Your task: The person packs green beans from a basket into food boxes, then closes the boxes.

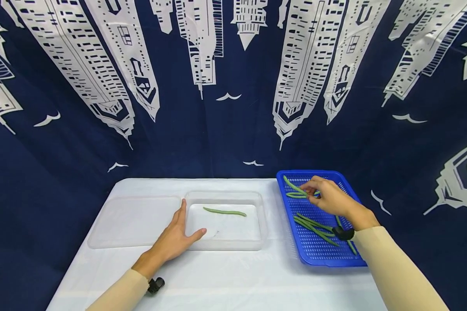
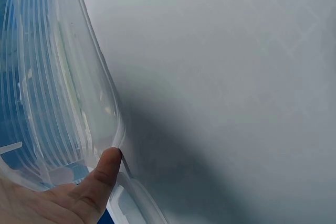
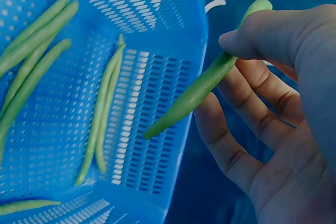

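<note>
My right hand [image 1: 328,198] pinches a green bean [image 3: 191,95] between thumb and fingers, over the far end of the blue basket [image 1: 299,255]. Other green beans [image 1: 311,226] lie in the basket below it, several together near its middle and a couple close to the far wall. My left hand [image 1: 170,242] rests at the left side of a clear plastic container [image 1: 263,220], fingers straight and thumb stretched over the near rim. In the left wrist view a fingertip [image 2: 110,158] touches the container's edge. A single green bean [image 1: 224,212] lies inside the container.
A clear flat lid [image 1: 132,222] lies on the white table [image 1: 233,280] left of the container. The basket stands at the table's right edge. Behind the table hangs a dark blue cloth [image 1: 202,138] with white building prints.
</note>
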Available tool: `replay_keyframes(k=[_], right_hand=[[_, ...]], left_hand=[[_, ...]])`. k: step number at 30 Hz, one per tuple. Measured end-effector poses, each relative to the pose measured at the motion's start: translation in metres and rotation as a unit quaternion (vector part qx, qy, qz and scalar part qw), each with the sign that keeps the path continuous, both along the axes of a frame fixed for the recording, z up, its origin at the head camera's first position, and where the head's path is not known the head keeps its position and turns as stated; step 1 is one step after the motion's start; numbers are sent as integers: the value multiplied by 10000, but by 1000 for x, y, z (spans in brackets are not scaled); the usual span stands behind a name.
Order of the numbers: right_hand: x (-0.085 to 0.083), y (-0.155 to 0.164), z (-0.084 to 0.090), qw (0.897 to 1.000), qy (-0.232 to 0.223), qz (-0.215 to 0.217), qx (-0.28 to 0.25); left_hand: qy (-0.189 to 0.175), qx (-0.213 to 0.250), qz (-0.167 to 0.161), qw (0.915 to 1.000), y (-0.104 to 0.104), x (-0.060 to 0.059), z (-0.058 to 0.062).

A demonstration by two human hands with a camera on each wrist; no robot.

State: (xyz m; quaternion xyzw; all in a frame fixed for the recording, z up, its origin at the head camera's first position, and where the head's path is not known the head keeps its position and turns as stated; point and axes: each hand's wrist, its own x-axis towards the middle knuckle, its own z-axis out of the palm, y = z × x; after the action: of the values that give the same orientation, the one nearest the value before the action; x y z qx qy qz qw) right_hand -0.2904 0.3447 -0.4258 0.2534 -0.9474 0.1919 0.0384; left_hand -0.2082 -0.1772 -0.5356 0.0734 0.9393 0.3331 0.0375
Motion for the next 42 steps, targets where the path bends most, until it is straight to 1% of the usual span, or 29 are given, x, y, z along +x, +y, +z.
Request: replay_keyframes(k=[6, 15, 21, 26, 32, 35, 38, 42], right_hand=[[3, -17, 8, 9992, 230, 320, -109], [7, -43, 12, 9985, 126, 526, -103], [8, -54, 10, 9961, 206, 832, -223], [10, -63, 10, 9940, 226, 1020, -323], [11, -77, 11, 9921, 241, 1198, -269], [11, -85, 11, 9915, 163, 1276, -198], [10, -94, 11, 9908, 52, 1337, -187], [7, -106, 9, 9892, -29, 1453, -178]], left_hand=[[-3, 103, 91, 9999, 1, 0, 1], [-64, 104, 269, 9996, 6, 4, -1], [5, 203, 399, 9990, 8, 6, -1], [103, 306, 572, 9978, 12, 4, 1], [279, 227, 826, 9959, 17, -1, 4], [220, 180, 826, 9962, 19, -3, 3], [80, 149, 795, 9967, 20, -3, 1], [32, 105, 733, 9972, 20, -4, 0]])
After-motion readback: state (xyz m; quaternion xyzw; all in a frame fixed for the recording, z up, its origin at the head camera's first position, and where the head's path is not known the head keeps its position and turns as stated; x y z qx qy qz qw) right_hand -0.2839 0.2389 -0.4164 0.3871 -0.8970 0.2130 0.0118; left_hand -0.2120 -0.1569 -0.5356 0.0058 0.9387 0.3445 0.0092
